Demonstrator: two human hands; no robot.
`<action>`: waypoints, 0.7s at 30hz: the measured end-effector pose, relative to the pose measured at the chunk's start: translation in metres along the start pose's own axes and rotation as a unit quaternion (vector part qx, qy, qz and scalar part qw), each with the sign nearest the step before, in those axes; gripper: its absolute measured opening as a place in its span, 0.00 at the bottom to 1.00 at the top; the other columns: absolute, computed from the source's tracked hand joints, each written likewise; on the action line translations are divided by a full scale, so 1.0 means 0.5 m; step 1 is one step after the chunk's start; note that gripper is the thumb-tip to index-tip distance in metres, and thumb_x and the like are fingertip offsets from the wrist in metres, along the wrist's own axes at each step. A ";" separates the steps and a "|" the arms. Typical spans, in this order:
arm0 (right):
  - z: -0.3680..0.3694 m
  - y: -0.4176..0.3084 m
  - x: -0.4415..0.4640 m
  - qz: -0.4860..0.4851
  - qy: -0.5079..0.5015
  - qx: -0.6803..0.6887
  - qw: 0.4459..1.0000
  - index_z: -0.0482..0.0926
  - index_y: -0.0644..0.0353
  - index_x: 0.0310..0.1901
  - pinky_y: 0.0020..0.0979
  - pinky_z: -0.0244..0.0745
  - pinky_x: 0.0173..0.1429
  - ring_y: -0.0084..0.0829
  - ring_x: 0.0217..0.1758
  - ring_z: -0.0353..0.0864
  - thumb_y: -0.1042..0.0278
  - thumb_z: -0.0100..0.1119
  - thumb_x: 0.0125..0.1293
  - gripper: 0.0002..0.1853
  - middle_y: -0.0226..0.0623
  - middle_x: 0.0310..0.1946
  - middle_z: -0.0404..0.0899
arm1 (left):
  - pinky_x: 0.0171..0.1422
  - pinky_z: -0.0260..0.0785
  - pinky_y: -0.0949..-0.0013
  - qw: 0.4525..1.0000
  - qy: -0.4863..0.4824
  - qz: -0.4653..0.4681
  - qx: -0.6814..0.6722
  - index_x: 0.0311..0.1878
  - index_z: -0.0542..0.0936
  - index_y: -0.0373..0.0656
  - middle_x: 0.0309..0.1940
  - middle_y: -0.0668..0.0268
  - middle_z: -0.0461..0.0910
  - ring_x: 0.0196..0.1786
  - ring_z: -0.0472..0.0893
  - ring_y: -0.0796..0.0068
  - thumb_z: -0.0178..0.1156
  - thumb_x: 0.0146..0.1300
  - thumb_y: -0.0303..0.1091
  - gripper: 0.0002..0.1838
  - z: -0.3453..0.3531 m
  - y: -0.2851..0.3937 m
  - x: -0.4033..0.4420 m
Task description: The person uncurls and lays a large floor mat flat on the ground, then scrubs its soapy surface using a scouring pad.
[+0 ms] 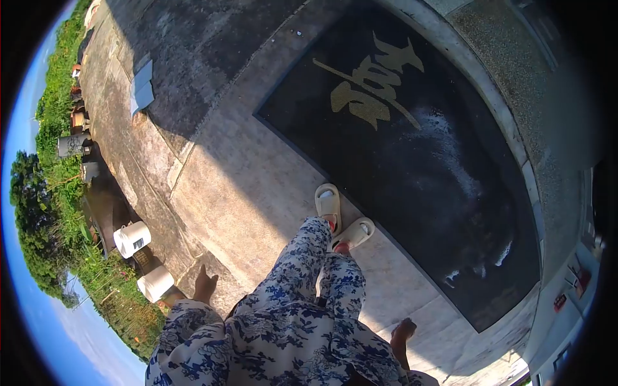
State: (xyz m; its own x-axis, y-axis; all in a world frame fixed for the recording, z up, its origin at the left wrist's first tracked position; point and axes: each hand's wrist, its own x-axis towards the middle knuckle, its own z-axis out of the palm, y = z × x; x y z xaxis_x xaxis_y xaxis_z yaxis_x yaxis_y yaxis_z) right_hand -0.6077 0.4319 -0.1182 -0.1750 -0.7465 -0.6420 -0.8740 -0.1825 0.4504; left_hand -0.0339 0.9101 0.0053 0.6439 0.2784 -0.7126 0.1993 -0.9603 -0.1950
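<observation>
My left hand (205,285) hangs beside my hip over the concrete, its fingers apart and nothing in it. On the other side, my right hand (403,330) hangs low near the mat's near corner; its fingers are small and dark, so their pose is unclear. In front of my slippers (328,202) lies a large dark mat (386,174) with a gold character (373,90). Whitish patches (450,151) that look like suds or powder are spread over its right part. Neither hand touches the mat.
Two white buckets (132,239) stand on the left by a row of pots (74,145) and green plants. A pale flat sheet (142,88) lies at upper left. A raised kerb (515,138) runs along the mat's far side.
</observation>
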 end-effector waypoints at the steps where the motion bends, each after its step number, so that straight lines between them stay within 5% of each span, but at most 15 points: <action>1: -0.026 -0.027 0.009 -0.035 0.006 -0.030 0.999 0.79 0.54 0.43 0.29 0.81 0.44 0.30 0.44 0.84 0.54 0.59 0.64 0.13 0.34 0.39 0.81 | 0.64 0.66 0.54 0.999 -0.018 -0.029 0.007 0.72 0.55 0.34 0.57 0.38 0.73 0.61 0.74 0.43 0.66 0.56 0.40 0.45 -0.002 -0.020 -0.032; 5: -0.036 -0.080 0.013 -0.008 0.103 0.044 0.994 0.78 0.60 0.42 0.35 0.82 0.45 0.40 0.38 0.85 0.56 0.55 0.67 0.14 0.42 0.32 0.82 | 0.63 0.67 0.54 0.995 -0.062 -0.082 0.002 0.72 0.55 0.33 0.57 0.37 0.74 0.60 0.74 0.42 0.67 0.55 0.43 0.46 0.017 -0.109 -0.078; 8: -0.095 -0.114 -0.011 0.083 0.098 0.180 0.975 0.78 0.64 0.41 0.42 0.81 0.46 0.46 0.42 0.84 0.53 0.52 0.69 0.19 0.48 0.35 0.82 | 0.63 0.67 0.54 0.993 -0.063 -0.095 0.025 0.72 0.55 0.33 0.56 0.37 0.74 0.59 0.75 0.43 0.67 0.55 0.43 0.47 0.032 -0.137 -0.079; 11: -0.124 -0.124 -0.040 0.093 0.093 0.171 0.976 0.77 0.66 0.41 0.47 0.80 0.46 0.51 0.45 0.82 0.52 0.50 0.70 0.20 0.52 0.39 0.82 | 0.63 0.67 0.54 0.992 -0.076 -0.094 0.022 0.72 0.54 0.33 0.55 0.37 0.75 0.59 0.75 0.43 0.67 0.55 0.44 0.48 0.019 -0.149 -0.039; 15: -0.171 -0.160 -0.120 0.156 0.048 0.159 0.974 0.78 0.64 0.43 0.44 0.80 0.48 0.45 0.47 0.83 0.53 0.53 0.69 0.19 0.48 0.40 0.82 | 0.63 0.67 0.55 0.993 -0.091 -0.078 0.014 0.72 0.53 0.31 0.55 0.37 0.75 0.60 0.75 0.43 0.66 0.55 0.44 0.48 -0.047 -0.155 0.074; 16: -0.169 -0.162 -0.150 0.063 -0.020 -0.075 0.995 0.78 0.59 0.46 0.37 0.79 0.48 0.38 0.46 0.83 0.50 0.58 0.64 0.19 0.40 0.43 0.81 | 0.64 0.67 0.55 0.992 -0.103 -0.073 0.012 0.72 0.53 0.31 0.56 0.37 0.74 0.60 0.74 0.43 0.66 0.56 0.45 0.48 -0.072 -0.159 0.113; 17: -0.157 -0.176 -0.184 -0.034 -0.091 -0.300 0.949 0.78 0.54 0.49 0.30 0.78 0.48 0.30 0.45 0.83 0.48 0.64 0.60 0.22 0.32 0.47 0.80 | 0.64 0.67 0.55 0.992 -0.107 -0.062 0.016 0.73 0.54 0.33 0.56 0.38 0.74 0.60 0.74 0.43 0.66 0.56 0.45 0.48 -0.087 -0.172 0.163; 20: -0.117 -0.267 -0.308 -0.051 -0.112 -0.382 0.916 0.74 0.54 0.55 0.24 0.77 0.47 0.25 0.49 0.82 0.45 0.71 0.52 0.33 0.26 0.47 0.79 | 0.64 0.66 0.55 0.998 -0.055 -0.010 -0.002 0.73 0.54 0.36 0.58 0.39 0.73 0.61 0.74 0.42 0.65 0.57 0.44 0.45 -0.159 -0.214 0.313; 21: -0.157 -0.354 -0.354 0.017 -0.167 -0.344 0.924 0.75 0.54 0.53 0.26 0.79 0.46 0.26 0.49 0.82 0.49 0.70 0.54 0.28 0.29 0.48 0.79 | 0.65 0.65 0.56 0.997 -0.057 -0.031 -0.047 0.73 0.54 0.36 0.60 0.39 0.71 0.63 0.72 0.43 0.65 0.58 0.43 0.45 -0.188 -0.230 0.353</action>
State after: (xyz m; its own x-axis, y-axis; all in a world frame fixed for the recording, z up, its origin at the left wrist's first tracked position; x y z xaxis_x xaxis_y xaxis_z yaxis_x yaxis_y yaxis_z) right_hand -0.3864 0.5463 -0.0356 -0.4268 -0.5408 -0.7248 -0.3916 -0.6119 0.6871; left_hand 0.1263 1.0712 -0.0345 0.5416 0.3282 -0.7739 0.3080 -0.9341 -0.1805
